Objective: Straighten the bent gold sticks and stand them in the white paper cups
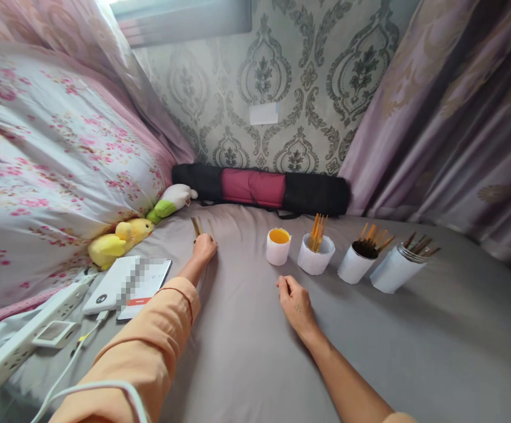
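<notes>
My left hand [204,248] is closed around a few thin brown sticks [197,225], whose upper ends stick up past the fingers over the grey sheet. My right hand [296,301] rests with curled fingers just in front of a white cup with an orange-yellow inside [278,249]; nothing shows between its fingers. To the right, a wider white cup [315,262] holds several thin orange-brown sticks [317,234]. Past it, a white-wrapped can with a dark inside [354,265] holds brown sticks [372,235]. The rightmost white-wrapped can [394,271] leans, with darker sticks [423,244] inside.
A black and maroon rolled bag [253,187] lies along the wall. Plush toys [112,247] rest against floral bedding [74,141] at left. A white power bank [112,284], a power strip [30,329] and a white cable [67,361] lie near my left arm.
</notes>
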Motion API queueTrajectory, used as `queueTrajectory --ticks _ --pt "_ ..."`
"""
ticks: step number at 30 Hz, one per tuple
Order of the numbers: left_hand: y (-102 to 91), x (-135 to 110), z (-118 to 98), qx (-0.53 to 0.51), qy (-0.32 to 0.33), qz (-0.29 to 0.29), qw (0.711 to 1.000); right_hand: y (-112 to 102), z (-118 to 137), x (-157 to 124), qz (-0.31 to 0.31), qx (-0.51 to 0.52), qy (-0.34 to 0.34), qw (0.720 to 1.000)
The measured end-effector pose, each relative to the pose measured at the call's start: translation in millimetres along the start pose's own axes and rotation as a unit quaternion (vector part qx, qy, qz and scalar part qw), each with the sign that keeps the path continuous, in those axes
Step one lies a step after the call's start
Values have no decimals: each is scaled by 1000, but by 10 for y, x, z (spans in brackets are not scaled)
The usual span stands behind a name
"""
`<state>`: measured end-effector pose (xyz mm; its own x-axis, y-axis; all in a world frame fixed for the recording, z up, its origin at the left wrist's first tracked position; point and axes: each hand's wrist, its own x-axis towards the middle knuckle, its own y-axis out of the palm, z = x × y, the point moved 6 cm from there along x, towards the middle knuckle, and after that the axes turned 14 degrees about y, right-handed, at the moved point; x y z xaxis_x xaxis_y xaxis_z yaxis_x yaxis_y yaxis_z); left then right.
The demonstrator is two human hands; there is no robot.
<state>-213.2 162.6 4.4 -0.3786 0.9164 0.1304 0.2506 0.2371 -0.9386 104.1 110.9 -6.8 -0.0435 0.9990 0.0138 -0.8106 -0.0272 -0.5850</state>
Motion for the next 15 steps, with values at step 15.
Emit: queueTrajectory --ticks 15 --pt "6 -15 9 10 -29 10 999 3 11 -6 5 -10 3 1000"
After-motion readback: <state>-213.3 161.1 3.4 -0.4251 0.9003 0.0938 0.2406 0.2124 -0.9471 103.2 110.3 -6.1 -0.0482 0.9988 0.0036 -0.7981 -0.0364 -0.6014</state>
